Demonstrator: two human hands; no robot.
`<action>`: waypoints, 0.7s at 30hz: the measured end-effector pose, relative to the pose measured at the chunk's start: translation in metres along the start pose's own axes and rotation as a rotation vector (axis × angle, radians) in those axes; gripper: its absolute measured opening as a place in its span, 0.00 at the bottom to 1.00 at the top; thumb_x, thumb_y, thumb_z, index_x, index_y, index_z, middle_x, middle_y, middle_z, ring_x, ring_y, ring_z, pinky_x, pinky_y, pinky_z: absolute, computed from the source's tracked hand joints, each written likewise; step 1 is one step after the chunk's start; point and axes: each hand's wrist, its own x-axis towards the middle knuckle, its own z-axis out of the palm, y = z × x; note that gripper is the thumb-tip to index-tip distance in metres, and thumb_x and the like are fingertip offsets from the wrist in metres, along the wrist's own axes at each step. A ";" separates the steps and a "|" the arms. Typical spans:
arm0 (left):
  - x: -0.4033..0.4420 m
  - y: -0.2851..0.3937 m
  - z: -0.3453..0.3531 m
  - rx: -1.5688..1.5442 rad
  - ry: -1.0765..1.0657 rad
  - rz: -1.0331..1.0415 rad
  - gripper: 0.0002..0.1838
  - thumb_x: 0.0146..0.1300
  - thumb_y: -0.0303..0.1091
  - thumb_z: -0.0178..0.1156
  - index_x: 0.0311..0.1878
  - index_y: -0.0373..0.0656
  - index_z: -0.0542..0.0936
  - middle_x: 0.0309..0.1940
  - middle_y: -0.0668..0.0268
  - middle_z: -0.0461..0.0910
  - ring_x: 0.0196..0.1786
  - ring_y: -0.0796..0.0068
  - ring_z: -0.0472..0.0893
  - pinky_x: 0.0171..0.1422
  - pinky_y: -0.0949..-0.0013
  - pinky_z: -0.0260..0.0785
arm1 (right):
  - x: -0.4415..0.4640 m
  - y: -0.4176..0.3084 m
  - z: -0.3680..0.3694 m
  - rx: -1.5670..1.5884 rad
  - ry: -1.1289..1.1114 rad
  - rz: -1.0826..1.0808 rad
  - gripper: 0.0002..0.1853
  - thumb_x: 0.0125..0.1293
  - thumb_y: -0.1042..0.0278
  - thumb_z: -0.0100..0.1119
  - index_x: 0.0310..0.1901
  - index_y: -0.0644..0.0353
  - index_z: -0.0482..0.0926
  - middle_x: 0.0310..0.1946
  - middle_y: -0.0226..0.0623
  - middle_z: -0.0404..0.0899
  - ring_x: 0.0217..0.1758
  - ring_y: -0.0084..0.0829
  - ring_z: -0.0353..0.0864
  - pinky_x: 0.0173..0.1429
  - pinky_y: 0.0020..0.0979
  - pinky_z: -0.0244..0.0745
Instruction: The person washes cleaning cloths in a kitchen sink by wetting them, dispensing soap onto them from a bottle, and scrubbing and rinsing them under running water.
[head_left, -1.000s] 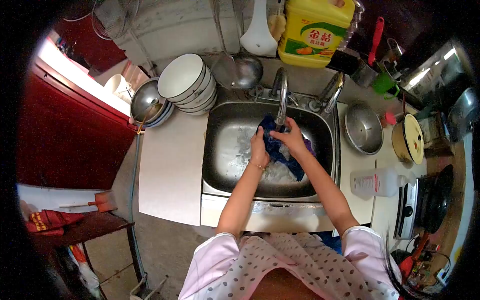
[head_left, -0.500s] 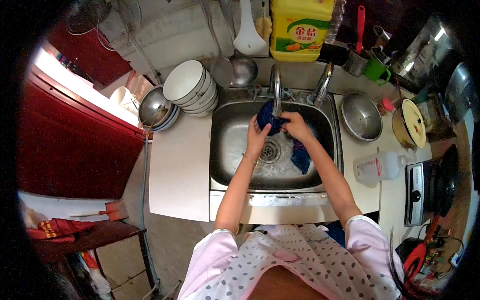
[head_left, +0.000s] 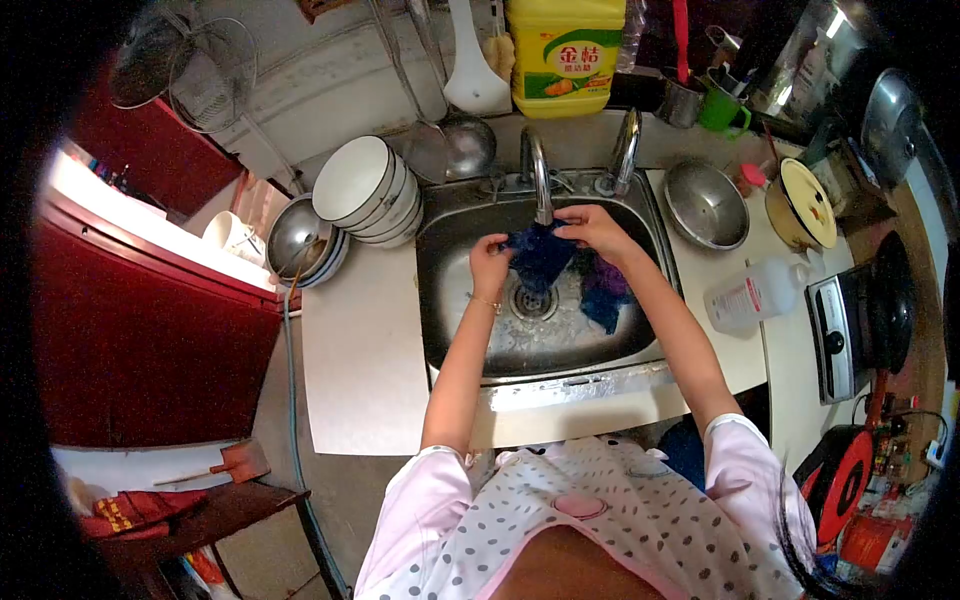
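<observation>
A wet dark blue cloth (head_left: 541,262) hangs spread out under the spout of the chrome faucet (head_left: 541,180), over the metal sink (head_left: 450,350). My left hand (head_left: 490,265) pinches its left edge, and my right hand (head_left: 596,232) grips its upper right corner close to the spout. Just right of it, a dark blue and purple cloth (head_left: 606,292) lies in the sink below my right forearm. The drain (head_left: 533,300) shows beneath the held cloth, with water and suds around it.
Stacked bowls (head_left: 355,182) stand left of the sink. Behind it are a second faucet (head_left: 625,150) and a yellow jug (head_left: 565,60). On the right are a metal bowl (head_left: 706,205), a lidded pot (head_left: 802,205), a white bottle (head_left: 750,297) and a stove (head_left: 838,340).
The held cloth was bunched between my hands and now hangs open. My hands have moved apart, the left one outward. The camera view has shifted slightly.
</observation>
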 end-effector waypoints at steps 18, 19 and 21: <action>-0.013 0.029 0.021 -0.202 -0.528 -0.012 0.13 0.48 0.32 0.55 0.35 0.36 0.68 0.22 0.70 0.69 0.26 0.84 0.67 0.31 0.80 0.61 | 0.007 -0.006 0.017 -0.127 0.182 -0.276 0.15 0.47 0.78 0.47 0.41 0.66 0.66 0.35 0.32 0.69 0.39 0.21 0.65 0.42 0.21 0.61; -0.015 0.034 0.022 -0.080 -0.517 0.068 0.11 0.48 0.31 0.53 0.34 0.36 0.68 0.22 0.69 0.69 0.25 0.84 0.66 0.29 0.79 0.60 | 0.003 -0.010 0.018 -0.125 0.188 -0.274 0.15 0.47 0.78 0.47 0.41 0.66 0.66 0.35 0.32 0.69 0.39 0.21 0.65 0.42 0.21 0.61; -0.016 0.033 0.023 0.039 -0.511 0.141 0.09 0.48 0.29 0.51 0.33 0.35 0.67 0.21 0.68 0.68 0.24 0.83 0.65 0.28 0.79 0.60 | -0.011 -0.017 0.022 -0.095 0.059 -0.143 0.19 0.44 0.79 0.48 0.42 0.66 0.65 0.35 0.33 0.68 0.38 0.22 0.65 0.41 0.22 0.61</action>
